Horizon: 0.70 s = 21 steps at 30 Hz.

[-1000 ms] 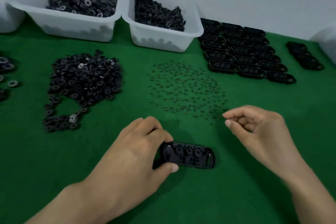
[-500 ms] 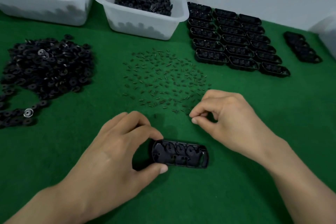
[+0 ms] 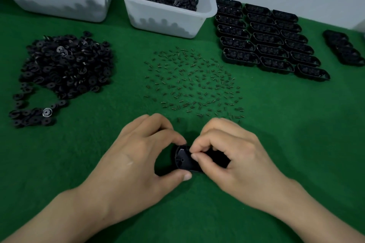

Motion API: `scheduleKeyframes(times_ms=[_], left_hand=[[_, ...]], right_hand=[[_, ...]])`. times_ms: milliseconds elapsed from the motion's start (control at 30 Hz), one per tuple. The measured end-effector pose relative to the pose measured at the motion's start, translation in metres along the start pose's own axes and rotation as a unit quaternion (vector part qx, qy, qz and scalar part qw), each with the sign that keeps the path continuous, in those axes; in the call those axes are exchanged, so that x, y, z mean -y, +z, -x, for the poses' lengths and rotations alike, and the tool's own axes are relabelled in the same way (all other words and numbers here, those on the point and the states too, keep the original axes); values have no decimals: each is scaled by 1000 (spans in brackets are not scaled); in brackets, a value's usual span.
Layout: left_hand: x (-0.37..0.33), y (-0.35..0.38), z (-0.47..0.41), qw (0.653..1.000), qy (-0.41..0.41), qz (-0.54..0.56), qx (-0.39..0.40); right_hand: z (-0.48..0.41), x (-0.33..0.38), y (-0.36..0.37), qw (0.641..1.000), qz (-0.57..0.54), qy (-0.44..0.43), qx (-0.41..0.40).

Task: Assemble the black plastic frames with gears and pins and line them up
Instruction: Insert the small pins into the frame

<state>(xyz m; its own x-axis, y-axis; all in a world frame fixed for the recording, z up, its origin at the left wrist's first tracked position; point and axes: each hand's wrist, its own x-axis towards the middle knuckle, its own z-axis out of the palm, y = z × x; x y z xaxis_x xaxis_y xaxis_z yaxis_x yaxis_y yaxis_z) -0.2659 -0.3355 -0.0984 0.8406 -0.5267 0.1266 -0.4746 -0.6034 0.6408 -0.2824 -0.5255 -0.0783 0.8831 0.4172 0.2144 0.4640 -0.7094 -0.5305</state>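
Observation:
A black plastic frame (image 3: 182, 160) lies on the green mat near the front. My left hand (image 3: 138, 156) grips its left end between thumb and forefinger. My right hand (image 3: 227, 156) hovers over the frame's right part and hides most of it; its thumb and forefinger are pinched together over the frame, and what they hold is too small to see. A patch of small pins (image 3: 193, 87) is scattered just beyond the hands. A heap of black gears (image 3: 65, 69) lies at the left.
Rows of assembled black frames (image 3: 270, 41) are lined up at the back right, with another short row (image 3: 343, 49) further right. Two white bins (image 3: 164, 16) (image 3: 53, 0) of black parts stand at the back. A white wall rises behind the mat.
My right hand has moved from the pin patch down and left onto the frame, fingers pinched. My left hand keeps its grip on the frame's end.

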Motion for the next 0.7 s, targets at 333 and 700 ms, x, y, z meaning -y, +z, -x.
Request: scheduleKeyframes(times_ms=[333,700], left_hand=[[-1,-1,-1,1000,-4,4,0],[-1,0,0,1000,-6,4,4]], right_hand=[[5,-5,-1,1000,2,5,-12],[2,-3,-2,999,49,-11,0]])
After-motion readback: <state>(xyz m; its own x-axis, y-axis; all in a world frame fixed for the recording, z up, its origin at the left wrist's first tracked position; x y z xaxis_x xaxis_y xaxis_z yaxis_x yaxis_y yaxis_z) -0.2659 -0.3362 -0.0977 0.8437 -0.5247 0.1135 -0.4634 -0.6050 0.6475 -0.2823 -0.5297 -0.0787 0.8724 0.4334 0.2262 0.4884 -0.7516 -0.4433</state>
